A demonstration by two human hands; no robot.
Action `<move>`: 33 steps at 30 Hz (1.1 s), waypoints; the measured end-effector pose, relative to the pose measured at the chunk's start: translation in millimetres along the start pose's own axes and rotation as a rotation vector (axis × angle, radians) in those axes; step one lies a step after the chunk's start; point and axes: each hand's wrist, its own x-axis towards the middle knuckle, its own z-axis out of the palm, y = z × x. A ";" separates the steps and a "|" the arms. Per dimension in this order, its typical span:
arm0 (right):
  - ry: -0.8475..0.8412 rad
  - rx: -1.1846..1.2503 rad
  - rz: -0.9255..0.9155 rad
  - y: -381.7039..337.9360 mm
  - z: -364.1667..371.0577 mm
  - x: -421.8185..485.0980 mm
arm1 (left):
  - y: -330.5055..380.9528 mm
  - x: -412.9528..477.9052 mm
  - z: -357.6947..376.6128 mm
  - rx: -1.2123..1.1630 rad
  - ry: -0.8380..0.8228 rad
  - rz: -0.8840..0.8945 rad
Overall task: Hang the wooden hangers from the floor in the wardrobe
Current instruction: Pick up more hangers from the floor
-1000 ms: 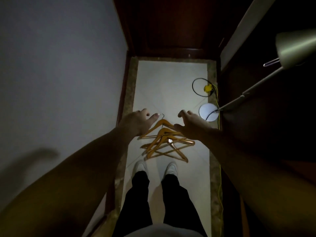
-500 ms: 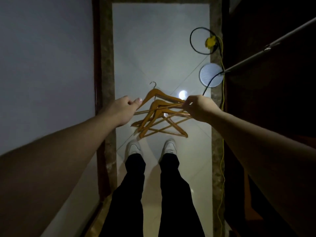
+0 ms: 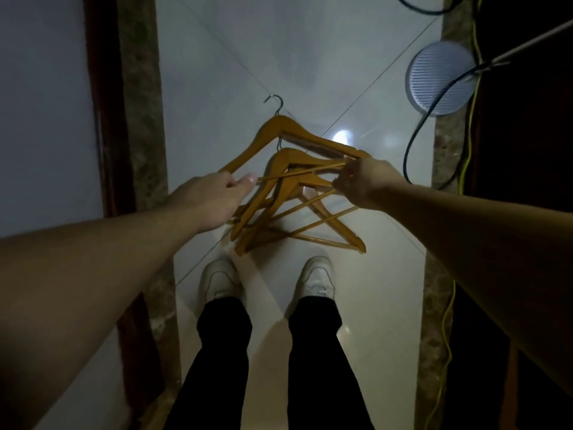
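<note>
At opposite edges of the hanger pile (image 3: 283, 155), left hand (image 3: 210, 197) and right hand (image 3: 362, 181) pinch wood; lift level, avoiding snags.

No readable text, labels or numbers.

About four wooden hangers (image 3: 280, 125), two hands (image 3: 214, 197), two shoes (image 3: 317, 279), one round disc (image 3: 440, 76).

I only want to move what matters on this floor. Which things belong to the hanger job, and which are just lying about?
Part of the job:
wooden hangers, in a pile
left hand, gripping the pile at one side
right hand, pinching it at the other side

Just lying about:
round ribbed disc
black cable
yellow cable
</note>
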 end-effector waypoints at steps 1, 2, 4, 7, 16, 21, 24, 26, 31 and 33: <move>0.024 -0.002 0.011 0.5 9.6 19.5 | -4.3 19.1 8.6 0.011 0.011 -0.002; 0.055 0.007 0.023 1.4 19.2 37.5 | -8.6 38.1 16.8 0.017 0.025 -0.011; 0.131 0.034 0.061 3.5 34.7 68.6 | -16.4 74.2 30.1 0.031 0.067 -0.034; 0.280 0.047 0.078 9.1 54.0 108.3 | -27.8 122.4 47.2 0.044 0.182 -0.027; 0.236 -0.078 0.048 14.8 78.9 210.0 | -9.4 229.3 86.2 -0.014 0.235 -0.068; 0.198 -0.187 0.026 18.4 95.8 230.6 | -2.3 248.2 107.6 0.152 0.224 -0.097; 0.110 -0.147 0.007 21.3 94.6 234.3 | -3.5 250.5 112.3 0.110 0.192 -0.089; 0.050 -0.121 0.008 21.4 92.3 234.4 | -5.1 249.4 114.8 0.113 0.135 -0.062; 0.043 -0.059 -0.031 25.9 100.9 236.9 | -0.3 241.0 128.1 0.081 0.099 0.011; 0.059 -0.085 -0.059 29.9 107.5 237.2 | 3.3 238.0 132.7 0.011 0.100 0.017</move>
